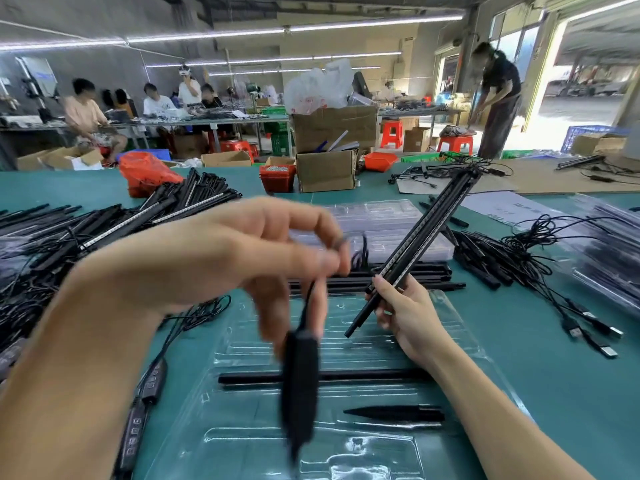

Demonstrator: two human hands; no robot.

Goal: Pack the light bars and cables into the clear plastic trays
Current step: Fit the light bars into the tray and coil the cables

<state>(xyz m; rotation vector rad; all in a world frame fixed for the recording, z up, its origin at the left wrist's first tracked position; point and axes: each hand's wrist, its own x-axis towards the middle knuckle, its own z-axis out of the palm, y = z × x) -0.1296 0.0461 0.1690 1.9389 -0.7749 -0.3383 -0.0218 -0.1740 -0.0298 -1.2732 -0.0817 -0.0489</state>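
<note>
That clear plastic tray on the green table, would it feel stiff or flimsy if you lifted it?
Probably flimsy: the clear tray looks like thin moulded film, so it may bend. Likely light, since the table shows through it. The black bar lying in a groove might slide out if it tilts.

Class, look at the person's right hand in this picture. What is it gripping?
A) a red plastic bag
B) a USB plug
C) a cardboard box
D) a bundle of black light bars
D: the right hand curls round the lower end of a bundle of black light bars, tilted up over the clear plastic tray.
</note>
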